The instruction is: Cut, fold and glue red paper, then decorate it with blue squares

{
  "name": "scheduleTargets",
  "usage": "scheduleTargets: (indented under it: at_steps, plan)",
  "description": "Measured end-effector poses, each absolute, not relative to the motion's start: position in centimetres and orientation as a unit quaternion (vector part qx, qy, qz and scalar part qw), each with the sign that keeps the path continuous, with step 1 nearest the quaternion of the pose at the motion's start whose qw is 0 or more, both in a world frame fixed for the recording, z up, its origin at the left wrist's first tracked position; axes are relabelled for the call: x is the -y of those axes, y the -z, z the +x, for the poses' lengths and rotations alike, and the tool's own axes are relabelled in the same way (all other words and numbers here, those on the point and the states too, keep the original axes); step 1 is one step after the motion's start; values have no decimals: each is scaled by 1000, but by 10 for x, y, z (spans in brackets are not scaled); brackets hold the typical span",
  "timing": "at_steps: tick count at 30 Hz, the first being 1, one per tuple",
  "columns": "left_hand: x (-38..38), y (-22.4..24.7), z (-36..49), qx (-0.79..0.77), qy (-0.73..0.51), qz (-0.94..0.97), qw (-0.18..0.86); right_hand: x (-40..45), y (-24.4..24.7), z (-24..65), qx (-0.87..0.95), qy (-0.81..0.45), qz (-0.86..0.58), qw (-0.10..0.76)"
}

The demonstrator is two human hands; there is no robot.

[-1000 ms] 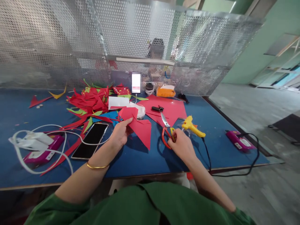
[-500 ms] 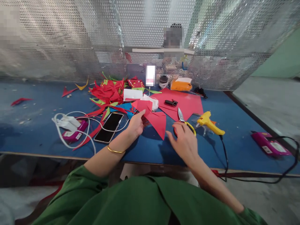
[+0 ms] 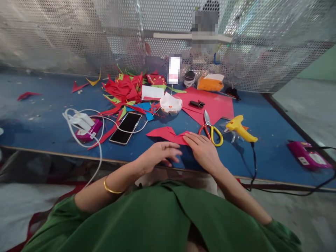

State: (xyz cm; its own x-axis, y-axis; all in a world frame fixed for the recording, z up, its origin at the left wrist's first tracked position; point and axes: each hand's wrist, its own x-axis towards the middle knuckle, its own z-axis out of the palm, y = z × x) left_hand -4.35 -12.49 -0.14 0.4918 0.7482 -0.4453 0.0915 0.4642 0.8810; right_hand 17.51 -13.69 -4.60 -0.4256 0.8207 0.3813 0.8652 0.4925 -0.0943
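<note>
A cut piece of red paper (image 3: 164, 133), creased in the middle, lies on the blue table (image 3: 86, 87) just in front of me. My right hand (image 3: 204, 151) rests flat on the paper's right end, fingers stretched out. Below the paper's near edge, my left hand (image 3: 159, 155) hovers with fingers loosely apart and slightly blurred; nothing shows in it. Just beyond my right fingertips lie scissors (image 3: 207, 119) with one red and one yellow handle loop. Behind the paper stands a clear bowl (image 3: 172, 108) lined with white paper.
Red and green paper scraps (image 3: 123, 87) are heaped at the back left. A phone (image 3: 126, 127), white cables and a purple power strip (image 3: 90, 131) lie to the left. A larger red sheet (image 3: 223, 103) and a yellow glue gun (image 3: 241, 129) are at right. Perforated metal sheeting (image 3: 110, 38) stands behind.
The red paper has come down from my left hand onto the table. My left hand has let go and drawn back toward me. My right hand has moved from the scissors onto the paper.
</note>
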Motion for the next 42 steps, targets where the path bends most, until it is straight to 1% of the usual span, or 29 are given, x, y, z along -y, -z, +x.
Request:
scheduleTargets:
  at_steps: [1,2,5,6,7,9,12,15,17,20,22,23,24,26,28,30,35,38,40,42]
  plan:
    - [129,5,-51,-458,-189,534,685,139,50,179,851,39,-494,172]
    - [131,9,-58,-475,-198,600,612,140,53,182,857,23,-490,157]
    - [124,18,-73,-499,-277,760,311,142,59,187,863,-12,-484,144]
    - [118,20,-76,-475,-265,800,252,143,59,189,862,-23,-484,148]
    - [111,23,-79,-452,-256,827,214,143,59,190,859,-34,-486,155]
    - [98,27,-81,-400,-228,864,203,147,59,192,847,-49,-499,176]
    - [86,32,-82,-357,-197,883,233,155,59,197,821,-28,-534,200]
    - [85,36,-78,-346,-193,882,255,163,59,201,804,-4,-555,213]
    - [87,38,-73,-332,-201,889,242,166,56,203,804,-13,-551,225]
    - [87,42,-64,-294,-212,915,178,167,47,205,807,-62,-530,255]
    - [87,44,-57,-257,-217,937,91,164,38,207,776,-69,-557,289]
    - [86,45,-55,-237,-217,946,41,161,34,209,749,-47,-592,292]
    - [85,45,-52,-218,-216,952,-7,158,31,211,720,-10,-636,278]
    - [85,44,-48,-190,-207,957,-73,149,27,215,673,67,-712,189]
    - [85,43,-46,-177,-193,960,-102,140,26,219,656,94,-743,92]
    - [86,42,-46,-168,-180,962,-115,132,26,221,651,94,-752,47]
    - [90,42,-40,-174,-183,957,-141,121,29,218,631,96,-769,35]
    - [94,42,-33,-188,-187,952,-154,120,28,213,619,128,-773,42]
    - [97,42,-30,-210,-197,946,-151,124,26,209,632,168,-753,74]
    - [101,42,-33,-240,-221,936,-134,131,25,205,694,195,-680,134]
